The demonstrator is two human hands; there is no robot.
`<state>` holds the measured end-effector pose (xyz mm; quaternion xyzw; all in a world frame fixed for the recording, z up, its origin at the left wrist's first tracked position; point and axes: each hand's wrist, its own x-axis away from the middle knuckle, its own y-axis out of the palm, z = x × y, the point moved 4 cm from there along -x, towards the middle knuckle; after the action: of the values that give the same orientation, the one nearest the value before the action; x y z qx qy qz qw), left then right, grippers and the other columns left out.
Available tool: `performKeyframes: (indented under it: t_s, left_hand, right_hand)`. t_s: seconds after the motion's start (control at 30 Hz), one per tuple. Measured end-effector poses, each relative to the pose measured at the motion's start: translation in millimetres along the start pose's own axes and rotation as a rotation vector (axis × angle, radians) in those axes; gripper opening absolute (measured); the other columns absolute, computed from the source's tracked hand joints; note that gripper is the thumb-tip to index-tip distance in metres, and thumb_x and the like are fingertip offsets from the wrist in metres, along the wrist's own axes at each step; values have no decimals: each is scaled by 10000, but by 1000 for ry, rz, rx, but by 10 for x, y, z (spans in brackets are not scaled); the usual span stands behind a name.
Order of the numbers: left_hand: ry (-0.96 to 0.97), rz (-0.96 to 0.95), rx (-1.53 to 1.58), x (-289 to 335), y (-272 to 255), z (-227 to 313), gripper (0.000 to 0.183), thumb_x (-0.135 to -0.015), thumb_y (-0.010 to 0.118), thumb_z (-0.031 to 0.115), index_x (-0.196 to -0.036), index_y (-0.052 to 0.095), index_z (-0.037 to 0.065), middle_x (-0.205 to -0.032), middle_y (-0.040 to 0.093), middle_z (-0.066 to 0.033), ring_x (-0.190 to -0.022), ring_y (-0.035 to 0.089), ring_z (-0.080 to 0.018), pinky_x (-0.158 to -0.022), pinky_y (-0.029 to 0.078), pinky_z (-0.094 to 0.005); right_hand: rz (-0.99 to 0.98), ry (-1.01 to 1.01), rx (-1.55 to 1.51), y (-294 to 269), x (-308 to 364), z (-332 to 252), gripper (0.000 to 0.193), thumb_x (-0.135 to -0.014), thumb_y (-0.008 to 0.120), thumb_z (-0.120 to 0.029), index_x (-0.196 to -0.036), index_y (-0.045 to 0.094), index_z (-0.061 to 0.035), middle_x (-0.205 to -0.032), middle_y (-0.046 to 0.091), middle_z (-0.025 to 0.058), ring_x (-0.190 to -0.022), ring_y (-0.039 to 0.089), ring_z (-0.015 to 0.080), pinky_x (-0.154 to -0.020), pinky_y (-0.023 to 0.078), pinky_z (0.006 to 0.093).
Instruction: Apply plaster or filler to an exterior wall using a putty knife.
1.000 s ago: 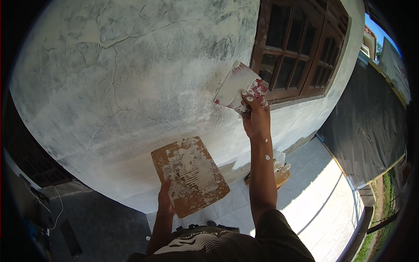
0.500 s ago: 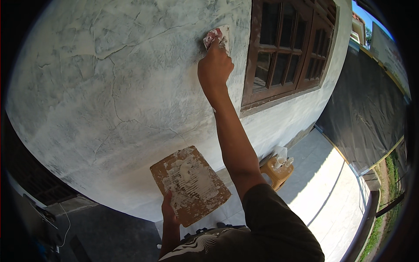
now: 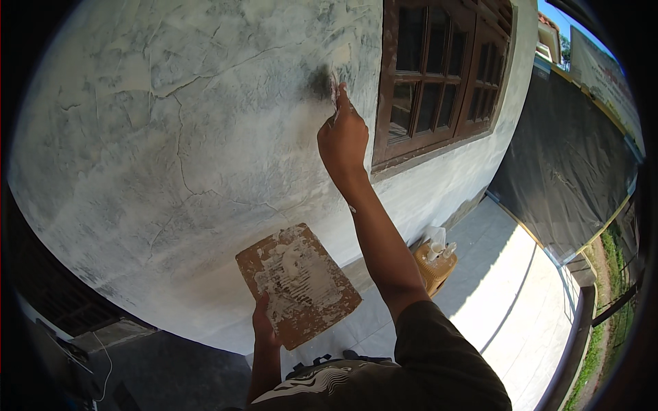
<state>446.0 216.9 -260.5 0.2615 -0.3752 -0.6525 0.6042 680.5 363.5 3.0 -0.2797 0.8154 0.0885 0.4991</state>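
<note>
My right hand (image 3: pixel 344 142) is closed around a putty-smeared scraper (image 3: pixel 335 94), seen nearly edge-on, with its index finger stretched along it. The scraper is close to the whitish wall (image 3: pixel 233 151), left of the window; whether its edge touches cannot be made out. A dark shadow falls on the wall beside it. Low in front of me, my left hand (image 3: pixel 264 323) grips the left edge of a flat brown board (image 3: pixel 296 335). White putty (image 3: pixel 295 262) lies in a mound and ridges on the board. Cracks and patchy grey-white filler mark the wall.
A brown wooden window (image 3: pixel 425 82) with small panes is set in the wall at right. A tan plastic stool (image 3: pixel 430 270) carrying white containers stands on the tiled floor below. Black sheeting (image 3: pixel 576 157) hangs at far right. A white cord (image 3: pixel 106 363) runs down at lower left.
My right hand has moved down, and the scraper has turned from showing its face to nearly edge-on. The left hand and board stay almost in place.
</note>
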Motion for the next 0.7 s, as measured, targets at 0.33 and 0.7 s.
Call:
performKeyframes:
  t_s: [0.33,0.7]
  left_hand:
    - [-57,-9,41,-102,-198,-34,452,-914,461,282,-1277,389,22,-1175,535,-175,-1053,550,-328,-887,459,-472]
    - [-81,20,39,-119,-147,38,445,-914,469,243,-1284,367,18,-1175,530,-180,-1051,551,-329,-881,471,-469]
  right_hand:
    - [82,-50,241,252,-607,67,572,-655,574,29,-1220,495,6,-838,608,223,-676,632,368,-592,510,434]
    - [41,-125,280,334,-142,-145,644,-622,558,69,-1251,419,93,-949,583,316,-616,619,353,-530,509,378]
